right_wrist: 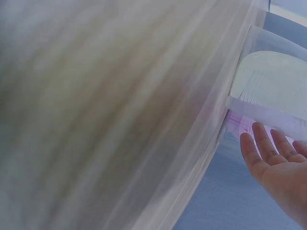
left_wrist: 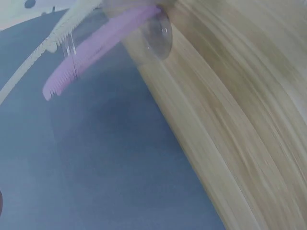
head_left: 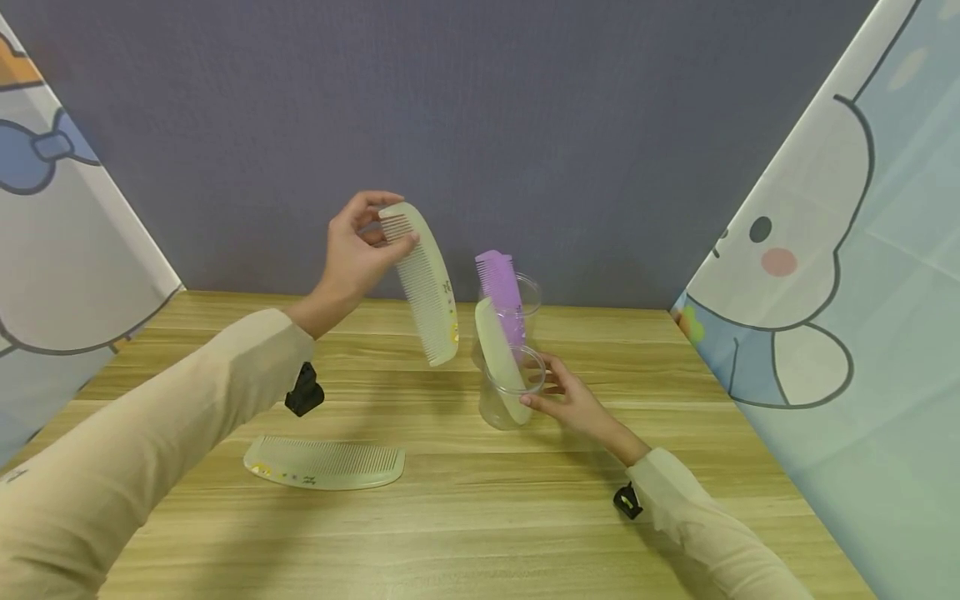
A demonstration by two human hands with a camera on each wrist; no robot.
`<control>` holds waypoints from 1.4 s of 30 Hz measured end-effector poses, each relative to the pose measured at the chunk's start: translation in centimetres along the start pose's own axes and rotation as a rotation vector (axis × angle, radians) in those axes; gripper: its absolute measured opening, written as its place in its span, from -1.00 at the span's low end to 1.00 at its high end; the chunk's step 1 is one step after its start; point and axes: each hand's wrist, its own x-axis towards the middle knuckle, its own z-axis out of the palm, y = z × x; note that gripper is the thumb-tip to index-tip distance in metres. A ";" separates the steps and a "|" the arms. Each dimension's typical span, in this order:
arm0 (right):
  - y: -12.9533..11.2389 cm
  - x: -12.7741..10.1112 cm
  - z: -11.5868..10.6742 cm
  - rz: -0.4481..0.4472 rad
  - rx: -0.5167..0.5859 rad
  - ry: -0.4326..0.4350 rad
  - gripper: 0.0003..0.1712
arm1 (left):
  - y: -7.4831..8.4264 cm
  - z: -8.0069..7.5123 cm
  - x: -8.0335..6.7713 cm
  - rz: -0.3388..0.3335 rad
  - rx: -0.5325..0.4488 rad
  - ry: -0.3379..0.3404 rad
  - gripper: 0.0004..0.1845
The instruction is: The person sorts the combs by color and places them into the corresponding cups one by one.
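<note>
While the left hand (head_left: 358, 250) is raised above the wooden table (head_left: 465, 517), its thumb and fingers pinch the top end of a pale green comb (head_left: 423, 283), which hangs slanting down in the air with its lower tip just beside the cups. Over on the other side, the right hand (head_left: 573, 400) sits low by the near clear plastic cup (head_left: 510, 392), fingers fairly straight and resting against the cup's side; the right wrist view shows those fingers (right_wrist: 268, 148) stretched out flat beside the clear wall, not wrapped round it. Inside that near cup stands a second pale green comb (head_left: 498, 354), leaning and sticking up past the rim. Just behind it, a second clear cup (head_left: 525, 292) holds a purple comb (head_left: 501, 287), also poking out above the rim; the left wrist view catches that purple comb (left_wrist: 96, 45) slanting out of its cup. Down on the table near the left sleeve, a third pale green comb (head_left: 324, 462) lies flat, well apart from the cups. A grey wall (head_left: 480, 125) closes off the back.
</note>
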 end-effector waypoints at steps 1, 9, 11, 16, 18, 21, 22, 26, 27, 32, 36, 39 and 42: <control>0.0 0.0 0.0 0.006 0.002 0.000 -0.23 | 0.0 0.2 -0.1 0.001 0.000 0.000 -0.57; 0.0 0.1 -0.1 0.025 0.004 -0.002 -0.22 | 0.5 2.1 -0.8 0.023 -0.049 -0.026 -0.58; 0.0 0.1 -0.1 0.021 0.003 -0.002 -0.22 | 0.9 2.6 -1.1 0.017 -0.053 -0.028 -0.58; 0.2 0.1 0.0 0.001 0.003 -0.004 -0.23 | 1.9 3.8 -2.0 0.002 -0.026 -0.030 -0.57; 0.2 0.0 0.0 0.000 0.004 -0.003 -0.23 | 1.7 4.3 -2.1 0.000 -0.016 -0.028 -0.58; 0.1 0.0 0.0 0.008 0.004 -0.004 -0.23 | 0.6 5.0 -2.1 -0.002 -0.009 -0.014 -0.58; 0.1 0.0 0.0 0.009 0.004 -0.004 -0.23 | 0.2 5.2 -2.1 -0.003 -0.013 -0.004 -0.58; 0.1 0.1 0.0 0.001 0.002 -0.009 -0.23 | -1.1 6.2 -2.2 0.003 -0.008 0.029 -0.59; 0.1 0.1 0.0 -0.003 0.000 -0.009 -0.23 | -1.2 6.4 -2.3 0.006 -0.003 0.034 -0.59; 0.3 0.0 -0.1 -0.008 -0.007 -0.008 -0.25 | -1.1 7.4 -2.9 -0.005 0.010 0.039 -0.60; 0.1 0.0 -0.1 0.007 -0.012 -0.005 -0.25 | 0.2 8.1 -3.8 -0.015 0.019 0.036 -0.61; 0.0 0.0 -0.1 0.026 -0.018 -0.004 -0.24 | 0.9 8.4 -4.4 -0.018 0.036 0.033 -0.62; -0.1 0.1 -0.1 0.033 -0.013 -0.004 -0.23 | 0.9 8.8 -4.7 -0.020 0.050 0.024 -0.62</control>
